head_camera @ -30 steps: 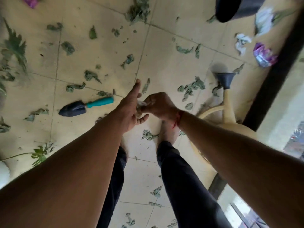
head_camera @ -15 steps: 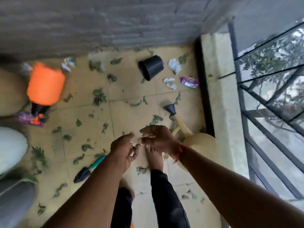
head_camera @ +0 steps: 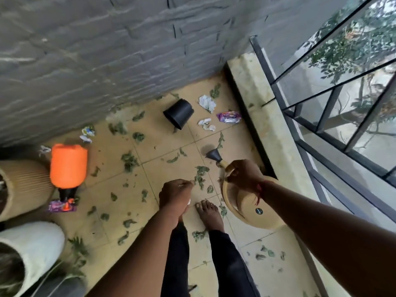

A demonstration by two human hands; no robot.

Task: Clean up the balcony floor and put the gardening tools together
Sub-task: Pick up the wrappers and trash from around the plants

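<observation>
My left hand [head_camera: 174,196] is closed in a fist above my feet, with a bit of white paper scrap showing at its edges. Off to its right, my right hand [head_camera: 242,176] has its fingers curled over the beige watering can [head_camera: 255,211]; I cannot tell whether it touches the handle. The can stands beside my right foot, with its black rose [head_camera: 213,156] pointing away. Dry green leaves [head_camera: 200,175] are scattered over the tiles. An orange sprayer [head_camera: 68,166] lies at the left. The blue trowel is hidden.
A black pot [head_camera: 179,113] lies on its side near the grey wall, with crumpled white paper [head_camera: 206,102] and a purple wrapper [head_camera: 229,116] beside it. Another wrapper [head_camera: 62,206] lies by the sprayer. A ribbed beige planter [head_camera: 23,185] and a white planter [head_camera: 30,247] stand left. Ledge and railing [head_camera: 321,125] close the right.
My hands have parted: the right one moved right, over the watering can, and the left closed into a fist. The view tilted up, and the trowel went out of sight.
</observation>
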